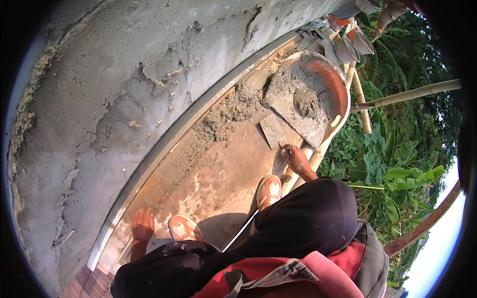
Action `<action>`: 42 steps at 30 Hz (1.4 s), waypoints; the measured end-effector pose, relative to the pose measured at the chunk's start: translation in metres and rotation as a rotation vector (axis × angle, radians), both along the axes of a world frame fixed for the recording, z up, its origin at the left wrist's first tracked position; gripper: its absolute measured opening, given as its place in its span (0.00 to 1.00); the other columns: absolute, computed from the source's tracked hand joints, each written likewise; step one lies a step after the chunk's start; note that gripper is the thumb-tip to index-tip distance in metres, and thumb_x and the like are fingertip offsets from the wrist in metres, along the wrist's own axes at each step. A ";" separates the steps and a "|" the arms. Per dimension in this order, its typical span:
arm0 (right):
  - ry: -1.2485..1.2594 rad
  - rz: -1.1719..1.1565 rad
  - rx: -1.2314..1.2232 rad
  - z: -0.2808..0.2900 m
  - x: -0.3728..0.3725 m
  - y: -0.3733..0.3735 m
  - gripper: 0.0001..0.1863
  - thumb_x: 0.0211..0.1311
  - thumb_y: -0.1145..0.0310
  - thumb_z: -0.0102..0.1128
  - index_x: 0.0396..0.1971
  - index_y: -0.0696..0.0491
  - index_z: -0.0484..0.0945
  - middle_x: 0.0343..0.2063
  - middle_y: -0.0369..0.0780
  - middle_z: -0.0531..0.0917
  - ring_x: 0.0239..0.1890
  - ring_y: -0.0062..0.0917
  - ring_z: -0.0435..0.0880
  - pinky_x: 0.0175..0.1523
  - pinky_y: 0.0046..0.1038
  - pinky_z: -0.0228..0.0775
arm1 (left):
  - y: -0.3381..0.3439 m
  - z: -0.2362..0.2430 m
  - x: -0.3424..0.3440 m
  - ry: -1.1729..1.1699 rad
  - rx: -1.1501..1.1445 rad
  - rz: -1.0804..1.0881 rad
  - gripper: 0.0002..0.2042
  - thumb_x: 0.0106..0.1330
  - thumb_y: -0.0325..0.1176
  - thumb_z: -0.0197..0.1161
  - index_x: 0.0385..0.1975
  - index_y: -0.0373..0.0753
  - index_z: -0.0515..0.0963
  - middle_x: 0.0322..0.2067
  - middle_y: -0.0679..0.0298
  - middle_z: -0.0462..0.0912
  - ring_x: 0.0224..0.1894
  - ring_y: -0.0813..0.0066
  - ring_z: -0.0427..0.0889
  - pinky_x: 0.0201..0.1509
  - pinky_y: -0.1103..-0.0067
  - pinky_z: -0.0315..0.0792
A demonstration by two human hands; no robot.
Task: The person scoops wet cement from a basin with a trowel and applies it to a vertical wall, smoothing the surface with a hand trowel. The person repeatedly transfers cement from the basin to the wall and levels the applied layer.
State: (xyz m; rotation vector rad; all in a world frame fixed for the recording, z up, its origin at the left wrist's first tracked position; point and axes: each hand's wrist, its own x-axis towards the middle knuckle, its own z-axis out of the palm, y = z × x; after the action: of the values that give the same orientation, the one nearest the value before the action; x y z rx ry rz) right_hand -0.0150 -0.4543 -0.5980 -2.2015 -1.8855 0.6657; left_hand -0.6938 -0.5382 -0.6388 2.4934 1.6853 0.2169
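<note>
A flat steel trowel [274,131], grey with mortar, is held low over the wooden platform [218,174], its blade lying just at ten o'clock from the right hand [295,158]. The right hand is closed around the trowel's handle, the fingers wrapped tight, so the blade juts out past the knuckles toward the mortar. Directly at one o'clock from the blade, an orange basin [334,87] is seen, tilted and loaded with wet grey mortar [298,97]. More mortar is spread along the platform at ten o'clock from the trowel, against the foot of the rough plastered wall [114,99]. At seven o'clock, well apart from the trowel, the left hand [142,226] is pressed flat and open on the platform, with nothing held. Between the hands, two orange-and-white shoes [268,191] are planted on the boards. Bamboo poles [407,94] are seen at three o'clock, over green leaves.
</note>
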 end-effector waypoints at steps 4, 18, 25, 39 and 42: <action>0.036 0.009 0.037 -0.003 -0.001 0.003 0.16 0.70 0.66 0.65 0.54 0.56 0.80 0.43 0.53 0.87 0.46 0.49 0.88 0.50 0.42 0.79 | -0.002 0.003 -0.012 -0.105 -0.206 0.167 0.08 0.69 0.31 0.64 0.46 0.40 0.81 0.42 0.53 0.82 0.49 0.48 0.81 0.59 0.56 0.72; 0.034 -0.017 0.056 -0.028 0.000 -0.006 0.14 0.71 0.69 0.63 0.54 0.54 0.80 0.44 0.50 0.88 0.48 0.46 0.88 0.52 0.39 0.78 | 0.007 0.035 0.094 -0.111 -0.188 0.443 0.21 0.68 0.38 0.69 0.58 0.38 0.78 0.49 0.56 0.86 0.53 0.56 0.81 0.59 0.60 0.67; 0.112 -0.108 0.035 -0.011 -0.016 0.000 0.13 0.73 0.65 0.62 0.51 0.55 0.81 0.44 0.50 0.88 0.49 0.44 0.88 0.53 0.40 0.78 | 0.036 0.028 0.083 -0.165 -0.288 0.409 0.14 0.64 0.40 0.74 0.44 0.43 0.81 0.40 0.64 0.87 0.48 0.60 0.79 0.54 0.62 0.62; -0.030 -0.062 0.010 -0.002 0.017 0.000 0.15 0.71 0.62 0.64 0.51 0.55 0.81 0.42 0.50 0.87 0.47 0.47 0.86 0.51 0.43 0.78 | 0.061 0.114 0.059 -0.312 -0.114 0.267 0.10 0.74 0.32 0.60 0.30 0.35 0.78 0.31 0.52 0.78 0.39 0.48 0.76 0.44 0.60 0.69; -0.086 -0.048 0.113 0.010 0.001 0.047 0.17 0.72 0.58 0.65 0.52 0.54 0.80 0.43 0.50 0.85 0.47 0.48 0.85 0.52 0.42 0.78 | 0.045 0.152 0.033 -0.254 -0.197 0.350 0.18 0.78 0.37 0.54 0.24 0.35 0.75 0.26 0.53 0.76 0.34 0.50 0.75 0.42 0.61 0.69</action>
State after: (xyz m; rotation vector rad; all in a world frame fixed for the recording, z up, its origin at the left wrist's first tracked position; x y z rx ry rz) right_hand -0.0138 -0.4072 -0.5883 -2.2298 -1.8546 0.4516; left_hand -0.6605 -0.4937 -0.4863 1.9304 1.9132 0.3628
